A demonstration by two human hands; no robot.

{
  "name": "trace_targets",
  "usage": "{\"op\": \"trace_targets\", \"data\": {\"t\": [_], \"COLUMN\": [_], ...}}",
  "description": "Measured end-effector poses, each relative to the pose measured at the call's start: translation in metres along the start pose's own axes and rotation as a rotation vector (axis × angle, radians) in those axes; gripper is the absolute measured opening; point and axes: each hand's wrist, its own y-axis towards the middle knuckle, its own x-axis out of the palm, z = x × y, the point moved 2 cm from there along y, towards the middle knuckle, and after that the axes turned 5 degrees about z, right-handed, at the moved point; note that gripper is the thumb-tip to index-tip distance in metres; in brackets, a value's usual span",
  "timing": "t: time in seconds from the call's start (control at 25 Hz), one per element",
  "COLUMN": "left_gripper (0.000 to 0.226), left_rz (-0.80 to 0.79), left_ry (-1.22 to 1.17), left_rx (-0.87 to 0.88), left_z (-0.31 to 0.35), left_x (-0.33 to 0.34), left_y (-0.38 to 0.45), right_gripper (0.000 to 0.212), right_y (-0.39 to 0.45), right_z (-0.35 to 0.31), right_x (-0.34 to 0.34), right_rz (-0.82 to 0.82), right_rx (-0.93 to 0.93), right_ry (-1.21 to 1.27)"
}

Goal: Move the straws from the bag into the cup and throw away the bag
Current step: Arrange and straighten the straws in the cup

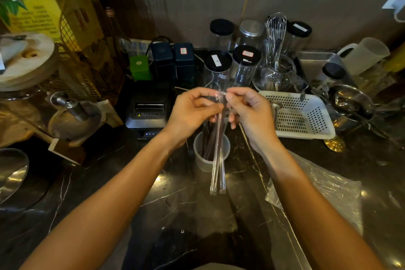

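Note:
Both hands meet above a frosted cup on the dark marble counter. My left hand and my right hand each pinch the top of a few clear wrapped straws, which hang down in front of the cup to just above the counter. Dark brown straws stand inside the cup. A clear plastic bag lies flat on the counter under my right forearm.
A black receipt printer sits left of the hands. A white perforated basket lies to the right, with jars, a whisk and steel bowls behind. A large glass dispenser stands at the left.

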Motion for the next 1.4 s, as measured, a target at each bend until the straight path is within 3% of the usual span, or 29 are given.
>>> {"op": "trace_targets", "data": {"t": [0.12, 0.28, 0.56, 0.68, 0.8, 0.92, 1.08, 1.24, 1.4], "left_gripper": [0.034, 0.036, 0.029, 0.029, 0.028, 0.017, 0.027, 0.019, 0.032], "left_rz": [0.105, 0.216, 0.151, 0.090, 0.083, 0.124, 0.037, -0.032, -0.052], "left_ry": [-0.118, -0.268, -0.289, -0.089, 0.244, 0.254, 0.273, 0.319, 0.450], "left_rx": [-0.126, -0.284, -0.372, -0.331, -0.147, 0.048, 0.190, 0.209, 0.176], "left_z": [0.005, 0.006, -0.004, 0.000, 0.003, 0.012, 0.015, 0.000, -0.025], "left_x": [-0.007, -0.011, -0.003, -0.005, -0.011, -0.015, -0.010, -0.005, -0.008], "left_y": [0.006, 0.012, 0.002, -0.005, -0.012, -0.013, -0.011, -0.009, -0.010], "right_gripper": [0.027, 0.052, 0.038, 0.016, 0.017, 0.020, 0.033, 0.042, 0.035], "right_y": [-0.008, -0.023, -0.032, -0.029, -0.021, -0.015, -0.018, -0.017, -0.022], "right_z": [0.002, 0.001, -0.021, -0.028, -0.027, -0.021, -0.003, 0.020, 0.033], "right_x": [-0.007, -0.011, 0.001, 0.007, 0.004, 0.000, 0.001, 0.005, 0.009], "right_rz": [0.017, -0.260, -0.356, -0.211, -0.066, -0.161, -0.221, -0.263, -0.337], "right_rx": [-0.200, -0.310, -0.452, -0.421, -0.253, -0.129, -0.010, 0.043, 0.013], "right_ry": [-0.283, -0.520, -0.578, -0.462, -0.349, -0.360, -0.405, -0.608, -0.769]}}
